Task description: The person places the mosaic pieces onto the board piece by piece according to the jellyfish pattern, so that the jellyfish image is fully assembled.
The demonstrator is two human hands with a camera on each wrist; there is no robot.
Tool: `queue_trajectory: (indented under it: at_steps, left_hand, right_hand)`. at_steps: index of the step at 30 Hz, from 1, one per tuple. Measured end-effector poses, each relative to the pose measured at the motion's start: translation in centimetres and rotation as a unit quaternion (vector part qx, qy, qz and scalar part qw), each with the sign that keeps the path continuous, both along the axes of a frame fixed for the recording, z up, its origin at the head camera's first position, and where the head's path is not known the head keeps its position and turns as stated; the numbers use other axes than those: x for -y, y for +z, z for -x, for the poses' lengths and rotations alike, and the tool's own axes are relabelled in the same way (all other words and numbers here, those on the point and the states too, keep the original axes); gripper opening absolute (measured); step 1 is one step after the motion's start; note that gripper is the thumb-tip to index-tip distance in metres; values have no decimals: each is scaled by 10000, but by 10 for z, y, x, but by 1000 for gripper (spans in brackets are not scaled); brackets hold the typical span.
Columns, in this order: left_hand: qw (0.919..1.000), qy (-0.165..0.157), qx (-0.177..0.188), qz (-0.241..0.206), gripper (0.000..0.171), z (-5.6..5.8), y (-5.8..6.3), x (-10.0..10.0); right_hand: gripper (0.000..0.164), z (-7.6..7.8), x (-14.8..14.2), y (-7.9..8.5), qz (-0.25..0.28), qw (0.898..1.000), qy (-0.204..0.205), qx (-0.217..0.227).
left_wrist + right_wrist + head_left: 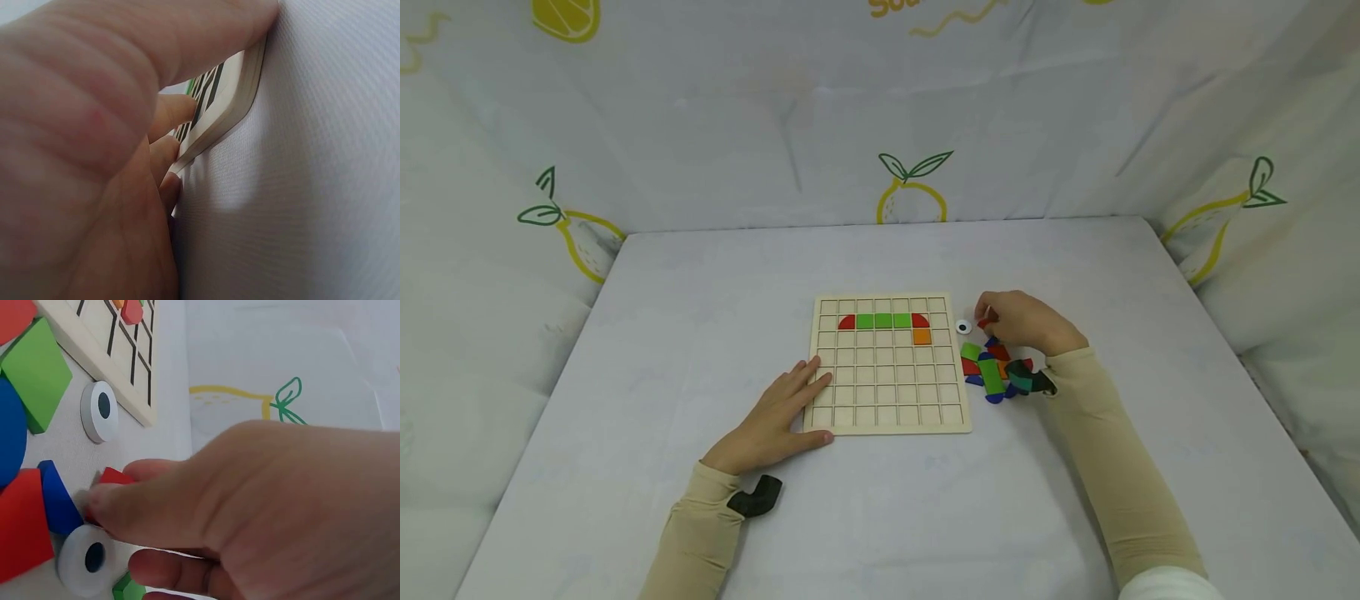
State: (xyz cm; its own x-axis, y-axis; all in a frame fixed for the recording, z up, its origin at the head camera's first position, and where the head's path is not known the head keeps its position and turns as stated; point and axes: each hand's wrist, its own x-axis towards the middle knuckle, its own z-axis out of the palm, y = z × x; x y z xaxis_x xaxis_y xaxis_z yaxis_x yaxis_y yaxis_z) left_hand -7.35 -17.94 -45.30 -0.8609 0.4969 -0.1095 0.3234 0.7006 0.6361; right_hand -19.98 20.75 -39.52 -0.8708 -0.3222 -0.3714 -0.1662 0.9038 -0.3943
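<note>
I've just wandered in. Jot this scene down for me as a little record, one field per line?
Board: pale gridded board on a white-covered table
Row on board: three green squares between two red rounded pieces
Below the right-hand red one: orange square
Left hand: left hand rests at the board's left edge, fingers spread
Right hand: right hand pinches a red piece
Beside the board, right: coloured pieces, piled loosely; two white discs with dark dots
Backdrop: pale cloth with fruit drawings
</note>
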Motion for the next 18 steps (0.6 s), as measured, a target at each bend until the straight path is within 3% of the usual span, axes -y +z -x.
queue_trajectory:
  at_steps: [3,8,18]
  left_hand:
    - [10000,-7,-23,13,85,0,-1,0]
    - [10000,-7,-45,-22,84,0,0,0]
    - [10000,-14,-31,-64,84,0,1,0]
  right_hand:
    - [31,0,-1,1,124,9996,48,-252]
    - [28,-1,0,5,590,9961,81,-658]
    - [26,-3,10,6,1127,9923,-101,-495]
